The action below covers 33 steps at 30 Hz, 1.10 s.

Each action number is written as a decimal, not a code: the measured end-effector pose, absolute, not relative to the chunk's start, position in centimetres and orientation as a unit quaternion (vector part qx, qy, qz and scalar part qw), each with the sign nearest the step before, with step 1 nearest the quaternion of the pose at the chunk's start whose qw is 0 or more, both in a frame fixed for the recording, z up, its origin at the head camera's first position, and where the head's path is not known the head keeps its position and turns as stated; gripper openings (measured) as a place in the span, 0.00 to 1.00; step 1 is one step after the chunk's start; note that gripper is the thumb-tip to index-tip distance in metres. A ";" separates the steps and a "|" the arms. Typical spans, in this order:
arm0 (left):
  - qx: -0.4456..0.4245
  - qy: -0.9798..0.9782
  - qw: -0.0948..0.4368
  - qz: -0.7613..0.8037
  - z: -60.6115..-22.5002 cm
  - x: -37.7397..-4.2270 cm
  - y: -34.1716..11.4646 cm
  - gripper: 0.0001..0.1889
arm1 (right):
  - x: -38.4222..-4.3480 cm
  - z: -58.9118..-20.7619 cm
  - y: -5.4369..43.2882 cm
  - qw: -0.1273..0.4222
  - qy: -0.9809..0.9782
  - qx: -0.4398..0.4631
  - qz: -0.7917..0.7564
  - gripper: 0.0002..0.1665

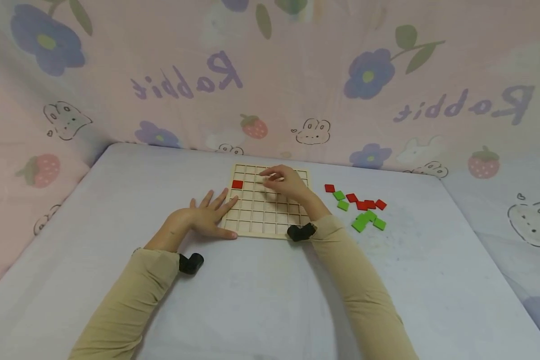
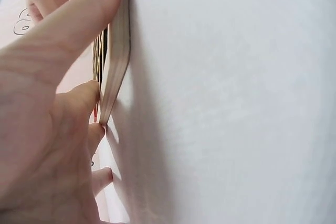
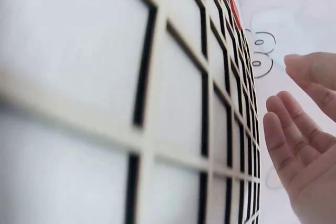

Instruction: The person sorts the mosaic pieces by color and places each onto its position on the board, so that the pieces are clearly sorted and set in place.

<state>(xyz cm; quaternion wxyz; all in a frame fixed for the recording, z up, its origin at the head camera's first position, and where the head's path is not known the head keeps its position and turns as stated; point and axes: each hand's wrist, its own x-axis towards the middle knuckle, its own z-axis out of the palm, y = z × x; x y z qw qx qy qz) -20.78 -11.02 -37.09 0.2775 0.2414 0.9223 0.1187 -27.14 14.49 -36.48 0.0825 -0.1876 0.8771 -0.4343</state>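
Observation:
A wooden grid board (image 1: 258, 235) lies on the table, with one red square tile (image 1: 237, 184) in a cell near its left edge. My left hand (image 1: 205, 219) rests at the board's left side, fingers spread and straight; in the left wrist view the thumb (image 2: 89, 11) lies along the board's edge (image 2: 118, 51). Above the upper middle of the grid hovers my right hand (image 1: 286, 183), its fingers loosely bent. The right wrist view shows a gap between thumb and fingers (image 3: 283, 145) with nothing in it, apart from the grid (image 3: 149, 129).
Right of the board, loose red tiles (image 1: 352, 198) and green tiles (image 1: 359, 226) lie scattered on the white table (image 1: 261, 290), several of each colour. A printed cloth (image 1: 279, 75) with rabbits and flowers hangs behind. Black wrist mounts (image 1: 191, 264) sit on both sleeves.

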 end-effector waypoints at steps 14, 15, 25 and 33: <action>0.246 0.920 0.276 0.129 -36.6 -20.4 -11.0 0.53 | -27.0 -36.7 17.1 0.075 0.884 -0.169 -0.429 0.19; 0.247 0.920 0.275 0.130 -36.5 -20.4 -11.0 0.53 | -27.0 -36.7 17.2 0.075 0.884 -0.168 -0.431 0.19; 0.250 0.919 0.274 0.130 -36.5 -20.4 -11.1 0.54 | -26.6 -36.3 18.2 0.065 0.894 -0.155 -0.415 0.19; 0.248 0.920 0.274 0.128 -36.4 -20.5 -11.0 0.54 | -26.5 -36.1 19.1 0.062 0.892 -0.148 -0.422 0.19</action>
